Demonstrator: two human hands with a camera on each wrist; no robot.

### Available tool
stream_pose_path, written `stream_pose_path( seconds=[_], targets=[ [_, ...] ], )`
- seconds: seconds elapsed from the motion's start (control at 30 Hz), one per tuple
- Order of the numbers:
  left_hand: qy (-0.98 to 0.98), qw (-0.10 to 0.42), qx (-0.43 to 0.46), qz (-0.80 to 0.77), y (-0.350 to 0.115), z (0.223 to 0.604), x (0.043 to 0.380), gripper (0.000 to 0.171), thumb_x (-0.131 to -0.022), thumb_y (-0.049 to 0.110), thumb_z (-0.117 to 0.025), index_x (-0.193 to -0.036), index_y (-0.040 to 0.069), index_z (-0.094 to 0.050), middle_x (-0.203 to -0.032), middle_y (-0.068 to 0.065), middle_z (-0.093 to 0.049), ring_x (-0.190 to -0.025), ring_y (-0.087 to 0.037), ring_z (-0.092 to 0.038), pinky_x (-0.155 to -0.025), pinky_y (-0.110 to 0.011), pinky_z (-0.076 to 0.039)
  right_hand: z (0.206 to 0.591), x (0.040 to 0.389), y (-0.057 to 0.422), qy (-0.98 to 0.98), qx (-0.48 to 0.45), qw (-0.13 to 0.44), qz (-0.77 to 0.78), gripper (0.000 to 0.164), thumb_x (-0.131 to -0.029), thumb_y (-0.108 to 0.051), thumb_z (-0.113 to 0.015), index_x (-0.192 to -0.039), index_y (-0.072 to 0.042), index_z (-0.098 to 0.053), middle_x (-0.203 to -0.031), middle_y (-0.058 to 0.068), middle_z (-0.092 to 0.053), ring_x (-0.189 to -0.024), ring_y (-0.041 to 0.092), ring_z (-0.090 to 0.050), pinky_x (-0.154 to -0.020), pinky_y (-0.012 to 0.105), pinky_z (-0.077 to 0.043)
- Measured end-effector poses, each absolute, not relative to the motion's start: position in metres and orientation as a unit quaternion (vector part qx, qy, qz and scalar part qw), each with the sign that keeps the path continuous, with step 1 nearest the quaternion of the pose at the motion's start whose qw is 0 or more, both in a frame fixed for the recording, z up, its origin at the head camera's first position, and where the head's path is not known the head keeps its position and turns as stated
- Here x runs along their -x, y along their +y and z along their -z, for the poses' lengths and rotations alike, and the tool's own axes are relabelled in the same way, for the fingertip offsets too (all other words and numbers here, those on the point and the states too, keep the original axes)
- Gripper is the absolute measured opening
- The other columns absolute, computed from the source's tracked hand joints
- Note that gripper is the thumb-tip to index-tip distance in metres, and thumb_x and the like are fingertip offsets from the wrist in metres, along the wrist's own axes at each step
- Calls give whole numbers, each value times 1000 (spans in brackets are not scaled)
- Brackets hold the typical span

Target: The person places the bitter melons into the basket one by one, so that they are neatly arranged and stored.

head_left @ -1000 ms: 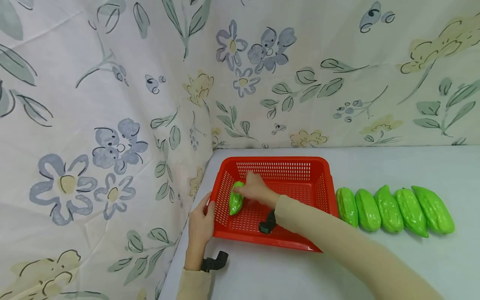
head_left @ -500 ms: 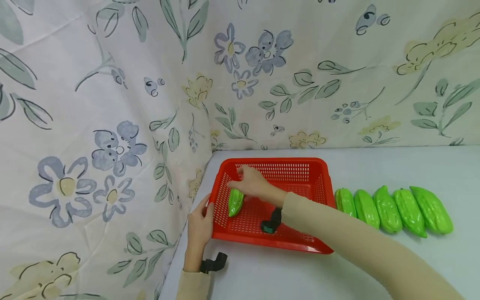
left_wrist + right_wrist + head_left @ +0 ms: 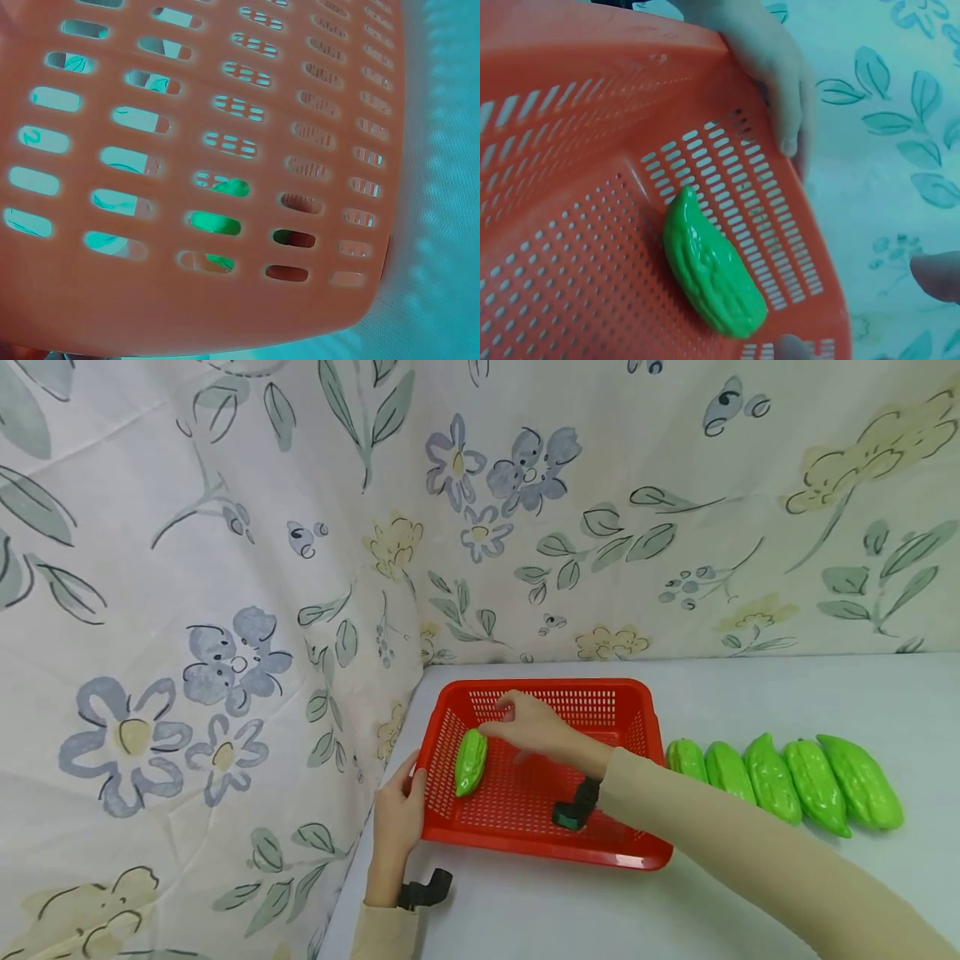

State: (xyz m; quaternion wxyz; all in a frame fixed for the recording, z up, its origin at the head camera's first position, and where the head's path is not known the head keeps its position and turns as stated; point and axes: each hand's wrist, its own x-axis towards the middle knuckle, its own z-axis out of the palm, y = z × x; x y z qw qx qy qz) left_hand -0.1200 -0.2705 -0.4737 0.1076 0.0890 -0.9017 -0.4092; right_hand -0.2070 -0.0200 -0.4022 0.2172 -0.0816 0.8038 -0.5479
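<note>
A red plastic basket [image 3: 540, 853] with slotted walls stands on the table. My left hand [image 3: 399, 814] grips its left rim near the front corner, thumb and fingers on either side of the edge. One glossy green bitter melon [image 3: 471, 764] lies in the basket along the left wall, as the right wrist view also shows [image 3: 709, 270]. Over the basket, just right of the bitter melon, is my right hand [image 3: 538, 725], its thumb and fingers apart and holding nothing. Through the slots of the basket wall [image 3: 225, 307], the left wrist view shows bits of green.
Several more bitter melons [image 3: 817, 785] lie side by side in a row on the white table [image 3: 750, 693], right of the basket. My right sleeve [image 3: 720, 818] covers the lower ends of some. A floral cloth [image 3: 247, 568] hangs along the left and back.
My right hand has let go of the bitter melon and drawn back to the right, leaving it lying in the basket. My left hand keeps its hold on the rim.
</note>
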Motion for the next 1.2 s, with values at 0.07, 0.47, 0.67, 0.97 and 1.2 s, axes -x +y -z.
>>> stream_pose_path(
  seconds=[0.07,0.47,0.67,0.97,1.2],
  targets=[
    [-902,109,-90,409,-271,473,119,44,-108,26,-53,-150,15,-58,-95,-15,-75,-73,-20,-61,-62,-26,-53,403,206,-12,803,84,216,549,70,-94,-38,-76,-149,-5,-48,-122,15,-59,-83,26,-68,-69,39,-63],
    [-901,109,-93,410,-271,476,118,43,-108,27,-53,-150,15,-58,-97,-17,-75,-74,-20,-62,-62,-26,-53,400,193,48,787,80,230,567,72,-94,-41,-76,-150,-8,-46,-130,17,-63,-104,29,-68,-73,39,-64],
    [-898,104,-98,415,-271,477,117,44,-109,29,-53,-151,17,-57,-106,-18,-75,-79,-24,-65,-65,-27,-56,401,188,81,787,77,218,572,68,-96,-39,-74,-148,-4,-47,-129,20,-63,-102,27,-71,-74,41,-64],
    [-900,111,-101,410,-270,475,117,44,-108,29,-53,-150,17,-58,-94,-17,-73,-74,-20,-60,-60,-25,-53,397,175,115,790,70,197,576,71,-98,-40,-72,-151,-2,-43,-136,25,-61,-102,26,-72,-78,45,-64],
    [-899,107,-101,413,-269,473,117,44,-109,30,-53,-151,16,-57,-94,-18,-72,-74,-20,-60,-60,-23,-53,394,167,131,792,75,177,580,70,-99,-37,-71,-151,0,-42,-134,25,-61,-101,25,-73,-76,41,-64]
  ],
)
